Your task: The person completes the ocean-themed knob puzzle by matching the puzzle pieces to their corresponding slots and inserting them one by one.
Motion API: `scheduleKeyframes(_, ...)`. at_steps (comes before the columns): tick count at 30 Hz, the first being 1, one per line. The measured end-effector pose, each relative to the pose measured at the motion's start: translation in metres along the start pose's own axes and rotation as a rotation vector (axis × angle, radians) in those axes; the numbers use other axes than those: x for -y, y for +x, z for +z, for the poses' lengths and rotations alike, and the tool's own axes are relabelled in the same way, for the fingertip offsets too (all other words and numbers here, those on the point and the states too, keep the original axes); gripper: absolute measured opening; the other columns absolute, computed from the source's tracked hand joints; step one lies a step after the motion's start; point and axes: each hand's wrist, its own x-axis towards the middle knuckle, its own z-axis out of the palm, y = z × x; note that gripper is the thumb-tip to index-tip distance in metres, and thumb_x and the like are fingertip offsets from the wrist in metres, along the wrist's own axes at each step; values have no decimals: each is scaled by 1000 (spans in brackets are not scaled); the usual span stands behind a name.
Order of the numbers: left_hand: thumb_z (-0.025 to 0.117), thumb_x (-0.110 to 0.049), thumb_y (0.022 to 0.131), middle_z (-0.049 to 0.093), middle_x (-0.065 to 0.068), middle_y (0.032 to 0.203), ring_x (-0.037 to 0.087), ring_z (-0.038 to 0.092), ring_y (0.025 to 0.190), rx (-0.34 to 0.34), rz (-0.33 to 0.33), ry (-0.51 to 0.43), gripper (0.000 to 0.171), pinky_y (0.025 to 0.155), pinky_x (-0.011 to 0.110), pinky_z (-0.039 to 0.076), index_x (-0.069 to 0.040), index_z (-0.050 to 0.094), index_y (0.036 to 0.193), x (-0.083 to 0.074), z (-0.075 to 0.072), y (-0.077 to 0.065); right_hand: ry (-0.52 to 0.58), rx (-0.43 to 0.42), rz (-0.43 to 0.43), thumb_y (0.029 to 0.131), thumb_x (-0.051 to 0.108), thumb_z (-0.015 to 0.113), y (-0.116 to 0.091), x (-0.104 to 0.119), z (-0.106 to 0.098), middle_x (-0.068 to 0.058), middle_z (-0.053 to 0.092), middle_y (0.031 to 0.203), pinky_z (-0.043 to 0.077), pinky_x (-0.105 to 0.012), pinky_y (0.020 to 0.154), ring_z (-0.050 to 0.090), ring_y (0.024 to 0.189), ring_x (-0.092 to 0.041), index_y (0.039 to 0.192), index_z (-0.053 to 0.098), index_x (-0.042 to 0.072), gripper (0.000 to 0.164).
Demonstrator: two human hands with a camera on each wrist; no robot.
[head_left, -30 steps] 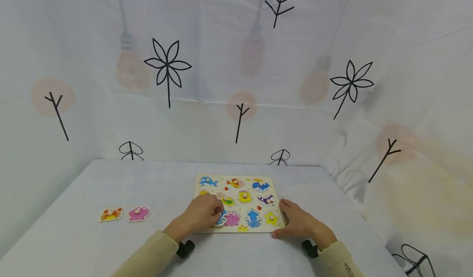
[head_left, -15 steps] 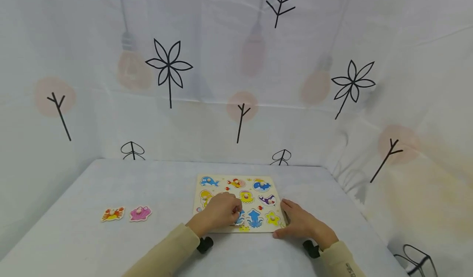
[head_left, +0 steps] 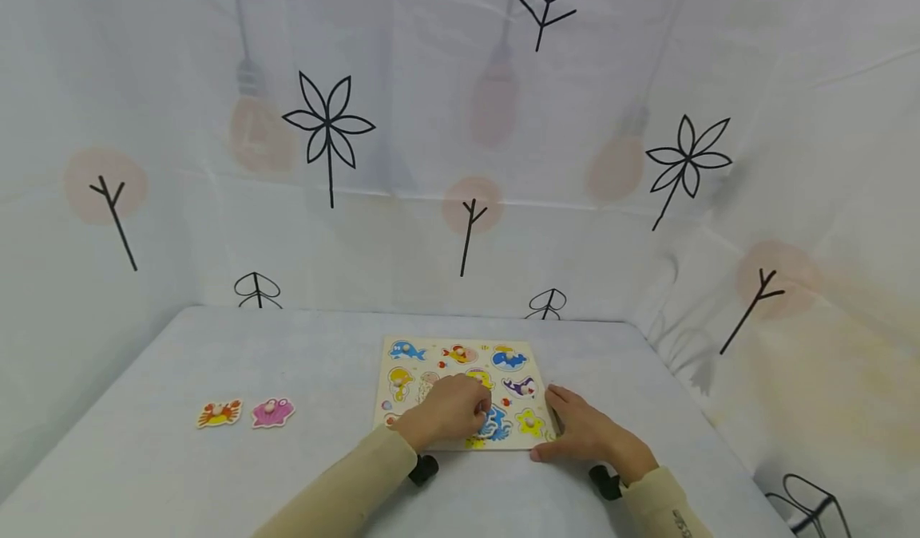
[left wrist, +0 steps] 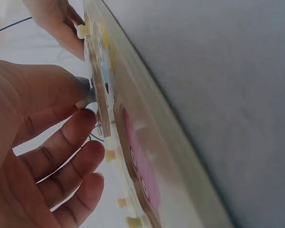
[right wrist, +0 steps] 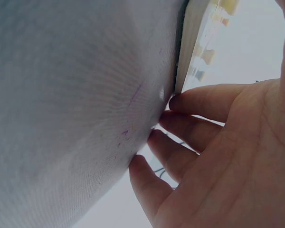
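Note:
My left hand pinches the small knob of a blue puzzle piece between thumb and forefinger. The piece hovers over or lies against the squid picture in the front row of the wooden peg puzzle board; which of these I cannot tell. Side-on in the left wrist view, its wooden edge runs along the board's face. My right hand rests at the board's right edge, thumb by the front corner. In the right wrist view its fingers reach down to the tablecloth, the forefinger by the board's edge.
An orange crab piece and a pink shell piece lie on the white-covered table, left of the board. Several knobbed pieces sit in the board, among them a yellow starfish. A patterned curtain hangs behind.
My left hand has moved right across the board's front row, carrying the blue piece from the left slots, past the pink shell picture, to the squid picture. The right hand has stayed put.

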Motion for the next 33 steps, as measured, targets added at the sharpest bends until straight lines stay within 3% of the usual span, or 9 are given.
scheduleKeyframes(8,69,-20,85,54,-13,75,8,47,72,39,-46,-17,4,70,25,40,-19,70,89,-4,5,8,-1,-5,-3,56,66,80,1,-1,1,-16,28,152,25,-56,107,26,138,-38,147,34,4,119)
scheduleKeyframes(22,68,-23,86,55,-13,75,8,48,73,61,-66,-13,4,73,26,42,-20,67,83,-14,9,15,-5,1,9,55,66,80,3,-2,2,-16,28,152,25,-56,107,26,138,-38,147,35,4,119)
scheduleKeyframes(33,69,-23,86,57,-12,80,9,48,76,59,-64,-29,4,77,26,44,-20,69,88,-16,9,15,-1,-2,5,55,65,81,1,2,0,-16,29,151,25,-57,107,27,137,-38,146,35,4,118)
